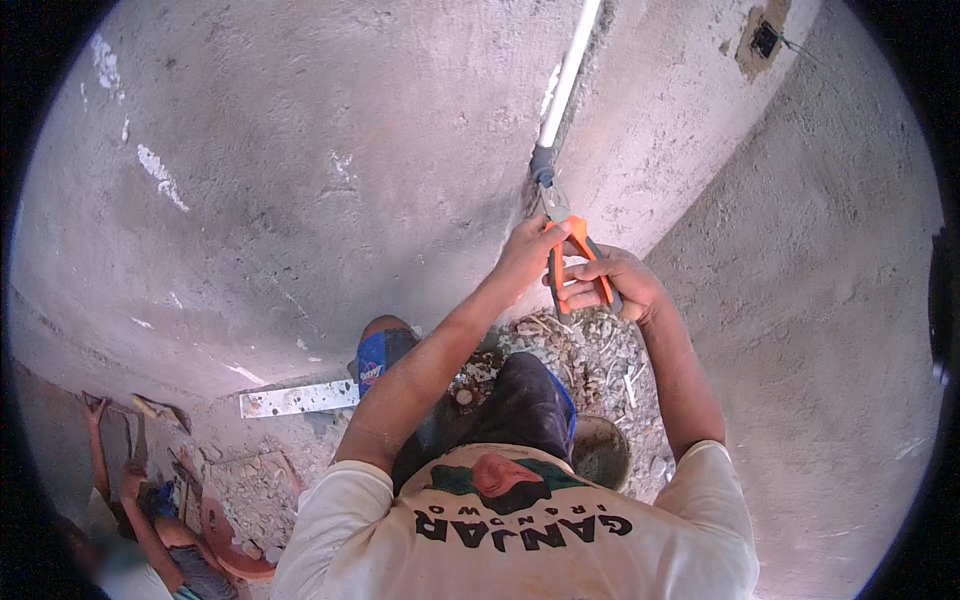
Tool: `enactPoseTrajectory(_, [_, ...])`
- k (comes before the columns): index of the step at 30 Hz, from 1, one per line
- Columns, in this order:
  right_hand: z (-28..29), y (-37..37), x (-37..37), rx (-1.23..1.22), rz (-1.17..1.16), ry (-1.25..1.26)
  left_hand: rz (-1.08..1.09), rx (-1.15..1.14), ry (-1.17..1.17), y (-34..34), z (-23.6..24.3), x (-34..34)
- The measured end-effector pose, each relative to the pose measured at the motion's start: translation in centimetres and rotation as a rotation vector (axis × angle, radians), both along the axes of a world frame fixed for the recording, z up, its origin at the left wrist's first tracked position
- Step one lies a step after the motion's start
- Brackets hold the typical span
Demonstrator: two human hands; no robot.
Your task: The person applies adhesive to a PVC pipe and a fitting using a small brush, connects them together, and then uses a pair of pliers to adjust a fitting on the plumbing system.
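A white pipe [567,75] runs down a groove in the grey plastered wall corner and ends in a grey fitting [542,162]. My right hand [612,285] grips the orange handles of a pair of pliers [572,255], whose metal jaws reach up toward the fitting. My left hand [528,250] is closed by the plier head just below the fitting, touching the tool and the wall; what its fingers pinch is hidden.
Rubble and stones [590,355] lie at the foot of the corner. A dark bucket [600,450] stands by my legs. A metal straightedge [298,398] lies on the floor at left. Another person [150,520] crouches at lower left. A wall box hole [765,38] is upper right.
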State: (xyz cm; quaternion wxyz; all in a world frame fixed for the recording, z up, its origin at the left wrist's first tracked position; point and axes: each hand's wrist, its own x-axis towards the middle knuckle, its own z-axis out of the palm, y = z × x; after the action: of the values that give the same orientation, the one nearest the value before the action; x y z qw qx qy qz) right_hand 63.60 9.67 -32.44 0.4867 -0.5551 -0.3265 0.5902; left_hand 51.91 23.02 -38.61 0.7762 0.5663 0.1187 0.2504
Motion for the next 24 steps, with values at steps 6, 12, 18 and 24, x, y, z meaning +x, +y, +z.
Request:
enactPoseTrajectory(6, [0.4, 0.6, 1.0, -0.065, 0.001, -0.098, -0.086, -0.224, -0.134, 0.6, -0.5, 1.1])
enactPoseTrajectory(12, [0.9, 0.8, 0.9, -0.075, -0.066, -0.151, -0.318, -0.458, -0.25, 0.9, -0.5, 2.7])
enactPoseTrajectory(18, [0.6, 0.8, 1.7, -0.068, -0.046, -0.114, -0.38, -0.525, -0.293, 1.0, -0.8, 3.6])
enactPoseTrajectory(24, [0.9, 1.2, 1.9, -0.074, -0.064, -0.065, -0.391, -0.544, -0.307, 1.3, -1.0, 3.7])
